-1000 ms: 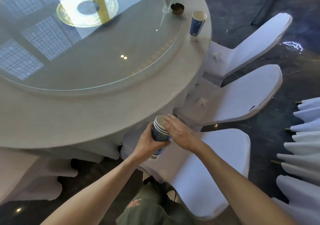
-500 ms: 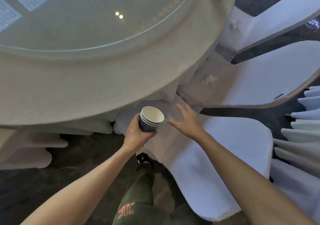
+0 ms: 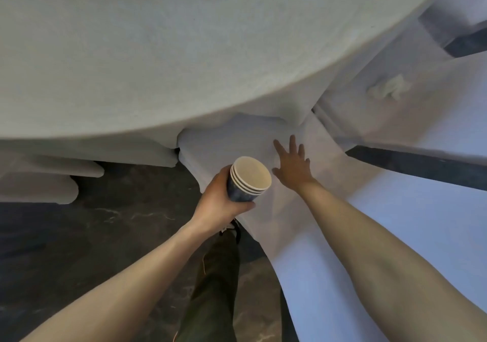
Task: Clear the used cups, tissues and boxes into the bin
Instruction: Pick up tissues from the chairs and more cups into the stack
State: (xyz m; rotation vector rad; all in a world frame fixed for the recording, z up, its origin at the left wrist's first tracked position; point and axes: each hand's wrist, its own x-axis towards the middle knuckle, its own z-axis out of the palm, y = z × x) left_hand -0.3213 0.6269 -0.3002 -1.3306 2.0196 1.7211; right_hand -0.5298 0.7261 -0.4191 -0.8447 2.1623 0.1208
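My left hand point(image 3: 220, 202) grips a stack of nested blue paper cups point(image 3: 246, 181), their cream insides tilted toward me, just off the table's edge. To the right of the stack, my right hand point(image 3: 291, 163) stretches out with its fingers spread over the seat of a white-covered chair point(image 3: 382, 236), holding nothing. A crumpled white tissue point(image 3: 387, 90) lies on the seat of the chair beyond, at the upper right. No bin shows in the head view.
The round table with its white cloth point(image 3: 158, 65) fills the top of the view, its skirt hanging to the dark marble floor point(image 3: 92, 223). White-covered chairs crowd the right side. My dark-trousered leg point(image 3: 213, 283) is below the cups.
The view has dropped and closed in on the table edge, so the tabletop and the far cup are out of sight. My right hand has left the cup stack and reached forward over the chair seat.
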